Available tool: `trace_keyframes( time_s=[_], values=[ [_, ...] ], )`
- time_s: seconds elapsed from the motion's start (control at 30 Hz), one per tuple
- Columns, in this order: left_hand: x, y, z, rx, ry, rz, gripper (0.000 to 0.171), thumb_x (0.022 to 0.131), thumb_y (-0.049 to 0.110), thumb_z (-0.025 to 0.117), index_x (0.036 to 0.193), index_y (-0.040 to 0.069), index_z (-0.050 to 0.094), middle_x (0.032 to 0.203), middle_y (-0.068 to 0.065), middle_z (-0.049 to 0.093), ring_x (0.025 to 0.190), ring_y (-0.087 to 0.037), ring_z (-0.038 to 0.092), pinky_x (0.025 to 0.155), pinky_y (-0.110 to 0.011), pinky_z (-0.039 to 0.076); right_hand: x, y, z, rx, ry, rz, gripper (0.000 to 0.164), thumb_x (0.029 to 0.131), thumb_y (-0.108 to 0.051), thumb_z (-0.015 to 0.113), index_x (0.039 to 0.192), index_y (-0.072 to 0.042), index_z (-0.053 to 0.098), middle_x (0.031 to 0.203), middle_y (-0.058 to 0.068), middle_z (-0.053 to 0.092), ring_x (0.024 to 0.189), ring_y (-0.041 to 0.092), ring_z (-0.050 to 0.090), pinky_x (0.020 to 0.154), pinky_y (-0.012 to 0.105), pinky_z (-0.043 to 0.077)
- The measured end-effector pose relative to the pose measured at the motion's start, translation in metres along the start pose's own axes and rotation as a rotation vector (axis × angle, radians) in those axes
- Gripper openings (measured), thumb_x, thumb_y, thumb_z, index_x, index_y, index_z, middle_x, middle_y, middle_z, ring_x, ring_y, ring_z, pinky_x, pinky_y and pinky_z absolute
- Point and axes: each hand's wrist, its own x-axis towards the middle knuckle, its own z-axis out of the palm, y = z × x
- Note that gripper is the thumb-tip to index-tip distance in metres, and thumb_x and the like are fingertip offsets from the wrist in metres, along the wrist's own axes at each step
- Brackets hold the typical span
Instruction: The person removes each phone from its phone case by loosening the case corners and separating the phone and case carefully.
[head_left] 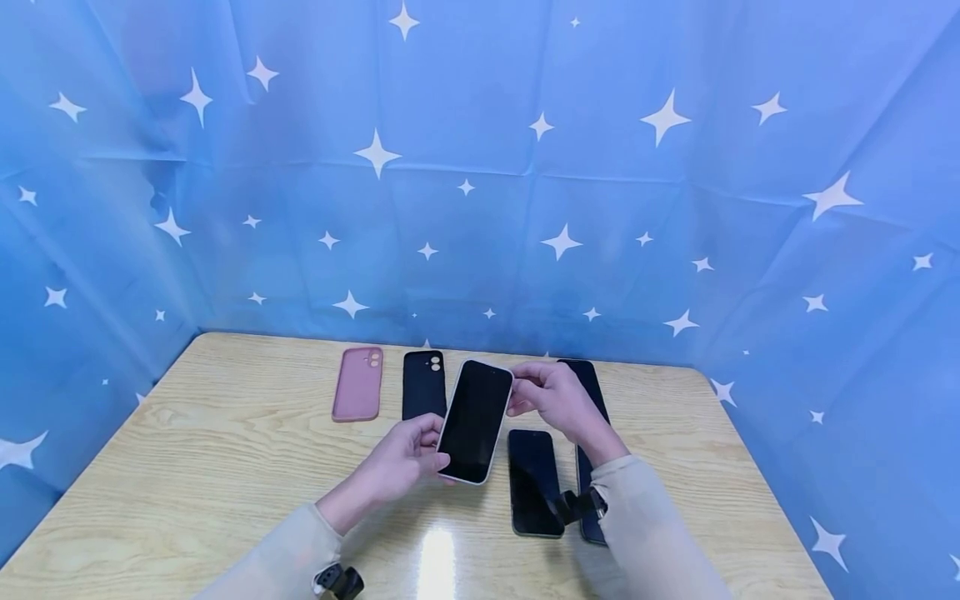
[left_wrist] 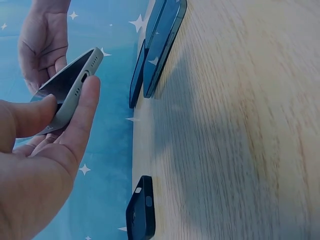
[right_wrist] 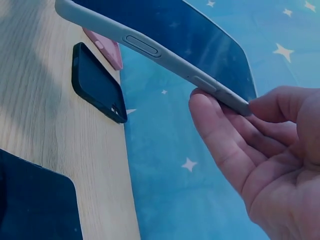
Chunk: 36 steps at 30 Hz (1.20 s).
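head view has the pale-edged phone (head_left: 474, 421) up between both hands, tilted above the counter (head_left: 225, 433). the left hand (head_left: 393, 462) pinches its lower left corner, thumb over the screen and fingers beneath; the right hand (head_left: 558, 400) pinches the upper right corner between thumb and fingertips.

as i judge it, a slip is the main worry: both grips sit at the corners, so a loosened thumb or uneven pull could let it swing or drop onto the counter or the bare black phone (head_left: 534, 483) near the right wrist. lowering the right forearm could also nudge the dark device (head_left: 582, 375) partly hidden behind it.

counted: two hands, one phone held, one pink case (head_left: 357, 383), one black case (head_left: 423, 387) beside it, one black phone in full outline except where a wrist camera overlaps it; whether the part-hidden dark shape is one device or two, i cannot tell.
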Motion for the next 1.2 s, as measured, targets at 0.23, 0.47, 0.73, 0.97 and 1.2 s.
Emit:
trace_keyframes(
  time_s=[0.23, 0.47, 0.73, 0.97, 1.2],
  values=[
    [0.0006, -0.0004, -0.0005, 0.016, 0.021, -0.006, 0.021, 0.096, -0.019, 0.048, 0.117, -0.017, 0.050, 0.119, -0.036, 0.066, 0.102, -0.031, 0.072, 0.087, -0.063, 0.059, 0.0018, -0.0028, 0.0047, -0.051, 0.020, -0.024, 0.030, 0.103, -0.004, 0.050, 0.125, 0.005, 0.068, 0.099, 0.015, 0.076, 0.082, 0.026, 0.075, 0.082, 0.040, 0.065],
    [0.0005, -0.0005, -0.0022, 0.019, 0.014, -0.009, 0.020, 0.095, -0.020, 0.048, 0.114, -0.015, 0.051, 0.116, -0.033, 0.068, 0.101, -0.031, 0.072, 0.085, -0.061, 0.060, 0.0013, -0.0041, 0.0037, -0.028, -0.003, -0.058, 0.028, 0.102, -0.007, 0.052, 0.120, 0.001, 0.072, 0.101, 0.013, 0.077, 0.080, 0.027, 0.075, 0.084, 0.038, 0.065],
    [0.0025, -0.0015, -0.0043, 0.042, 0.006, -0.001, 0.021, 0.094, -0.018, 0.050, 0.114, -0.014, 0.052, 0.112, -0.031, 0.070, 0.095, -0.020, 0.072, 0.082, -0.047, 0.064, 0.0011, 0.0028, 0.0019, 0.177, -0.032, -0.097, 0.030, 0.099, -0.003, 0.050, 0.119, 0.006, 0.071, 0.105, 0.012, 0.075, 0.079, 0.024, 0.073, 0.082, 0.040, 0.064],
    [0.0056, -0.0013, -0.0038, 0.035, 0.012, -0.001, 0.021, 0.093, -0.018, 0.051, 0.114, -0.014, 0.051, 0.112, -0.030, 0.071, 0.094, -0.011, 0.072, 0.079, -0.020, 0.059, 0.0022, 0.0045, 0.0016, 0.344, -0.055, -0.104, 0.034, 0.099, 0.000, 0.049, 0.126, 0.015, 0.063, 0.104, 0.005, 0.074, 0.079, 0.020, 0.071, 0.078, 0.037, 0.065],
    [0.0070, 0.0014, -0.0031, 0.067, 0.083, -0.038, 0.017, 0.094, -0.016, 0.052, 0.109, -0.010, 0.052, 0.097, -0.012, 0.071, 0.083, -0.007, 0.065, 0.069, -0.020, 0.054, 0.0025, 0.0033, 0.0010, 0.317, -0.023, -0.071, 0.032, 0.103, -0.009, 0.059, 0.127, 0.012, 0.064, 0.099, 0.007, 0.074, 0.081, 0.021, 0.072, 0.082, 0.038, 0.065]
  ],
)
